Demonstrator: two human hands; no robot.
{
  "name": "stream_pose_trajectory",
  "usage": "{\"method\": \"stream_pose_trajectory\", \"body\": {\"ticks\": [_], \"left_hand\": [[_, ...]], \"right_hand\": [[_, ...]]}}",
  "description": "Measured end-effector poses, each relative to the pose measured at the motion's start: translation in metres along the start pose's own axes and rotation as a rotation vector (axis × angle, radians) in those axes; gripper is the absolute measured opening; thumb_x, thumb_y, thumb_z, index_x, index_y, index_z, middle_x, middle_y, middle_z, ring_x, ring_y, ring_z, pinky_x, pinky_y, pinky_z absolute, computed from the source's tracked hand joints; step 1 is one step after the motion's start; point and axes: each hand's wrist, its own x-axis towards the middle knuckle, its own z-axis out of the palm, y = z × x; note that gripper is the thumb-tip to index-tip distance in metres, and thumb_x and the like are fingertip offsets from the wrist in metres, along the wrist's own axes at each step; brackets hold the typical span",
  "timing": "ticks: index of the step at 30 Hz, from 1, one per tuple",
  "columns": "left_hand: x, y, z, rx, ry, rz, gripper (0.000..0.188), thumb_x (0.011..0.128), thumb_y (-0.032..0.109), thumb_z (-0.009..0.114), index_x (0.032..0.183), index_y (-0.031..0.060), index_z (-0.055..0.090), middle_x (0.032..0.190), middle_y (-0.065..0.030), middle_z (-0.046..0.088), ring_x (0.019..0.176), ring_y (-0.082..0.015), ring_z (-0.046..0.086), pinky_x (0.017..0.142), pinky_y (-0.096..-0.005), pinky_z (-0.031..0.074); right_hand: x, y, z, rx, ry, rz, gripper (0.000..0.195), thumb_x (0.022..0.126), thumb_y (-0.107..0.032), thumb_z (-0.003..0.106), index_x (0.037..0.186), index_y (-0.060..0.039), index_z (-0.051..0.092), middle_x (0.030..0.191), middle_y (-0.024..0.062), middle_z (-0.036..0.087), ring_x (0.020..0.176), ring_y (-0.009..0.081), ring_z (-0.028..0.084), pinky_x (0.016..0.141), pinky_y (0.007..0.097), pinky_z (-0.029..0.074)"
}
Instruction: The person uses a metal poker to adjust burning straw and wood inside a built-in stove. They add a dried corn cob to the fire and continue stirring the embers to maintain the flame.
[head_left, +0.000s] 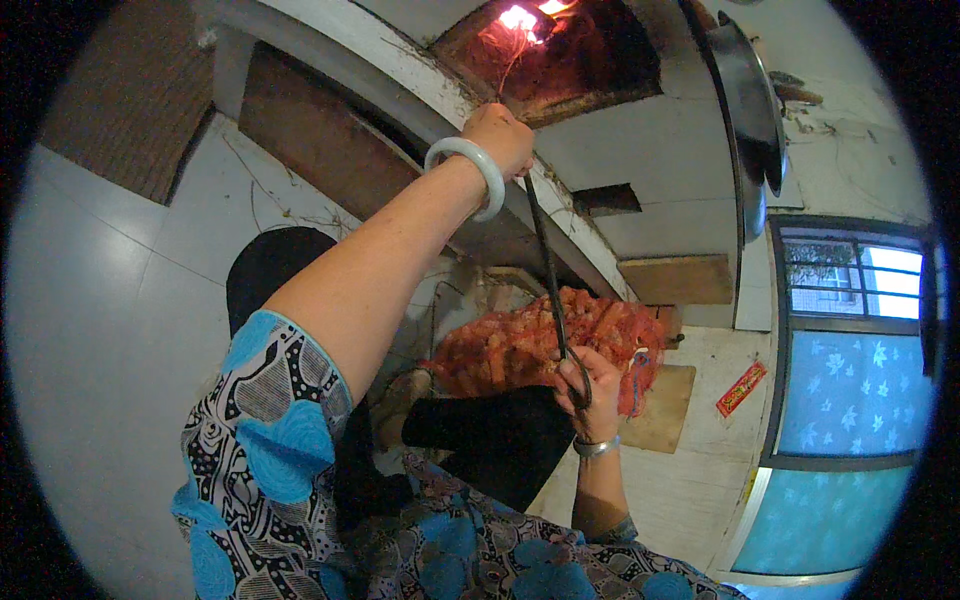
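Observation:
My left hand (499, 139), with a pale bangle at the wrist, is closed in a fist just outside the stove's fire opening (592, 101). It grips the far part of a long, dark, loop-handled fire tool (546, 251). My right hand (596, 394), lower and nearer my body, holds the tool's loop end, fingers around the ring. Past the left fist, thin dry strands (510, 71) run into the opening towards bright flames (519, 19). The left fist hides part of the tool, so I cannot tell whether it has one leg or two.
A red mesh sack (495, 345) of lumpy contents lies below the stove ledge (592, 247), beside my dark-clothed leg (487, 435). A wok-like metal pan (750, 97) sits on the stove top. Brown board (322, 142) and dry twigs (277, 199) lie left of the ledge.

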Motion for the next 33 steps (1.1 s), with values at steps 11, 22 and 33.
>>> {"method": "stream_pose_trajectory", "body": {"ticks": [11, 22, 33], "left_hand": [[-0.003, 0.003, -0.004, -0.025, -0.063, 0.001, 0.018, 0.083, 0.004, 0.047, 0.074, -0.0056, 0.058, 0.062, -0.0135, 0.061, 0.052, -0.0200, 0.060, 0.047, -0.0314, 0.049], [-0.010, 0.018, -0.025, -0.091, -0.066, -0.007, 0.007, 0.085, 0.004, 0.048, 0.086, 0.0015, 0.055, 0.069, -0.0088, 0.059, 0.060, -0.0187, 0.058, 0.057, -0.0309, 0.049], [-0.012, 0.023, -0.028, -0.031, -0.031, -0.015, 0.011, 0.088, 0.006, 0.043, 0.091, 0.0020, 0.053, 0.071, -0.0090, 0.060, 0.064, -0.0201, 0.059, 0.061, -0.0313, 0.050]], "right_hand": [[0.011, 0.018, 0.004, -0.055, -0.057, 0.024, 0.015, 0.088, -0.014, 0.059, 0.088, 0.0007, 0.061, 0.058, 0.0045, 0.056, 0.042, 0.0097, 0.047, 0.036, 0.0219, 0.032], [0.010, 0.019, -0.005, -0.081, -0.059, -0.008, 0.010, 0.087, -0.009, 0.058, 0.089, -0.0011, 0.063, 0.064, 0.0025, 0.058, 0.047, 0.0076, 0.049, 0.040, 0.0225, 0.036], [0.027, 0.007, -0.002, 0.035, -0.125, -0.260, 0.019, 0.088, -0.009, 0.053, 0.103, 0.0000, 0.058, 0.072, -0.0013, 0.053, 0.059, 0.0053, 0.046, 0.052, 0.0209, 0.039]]}}
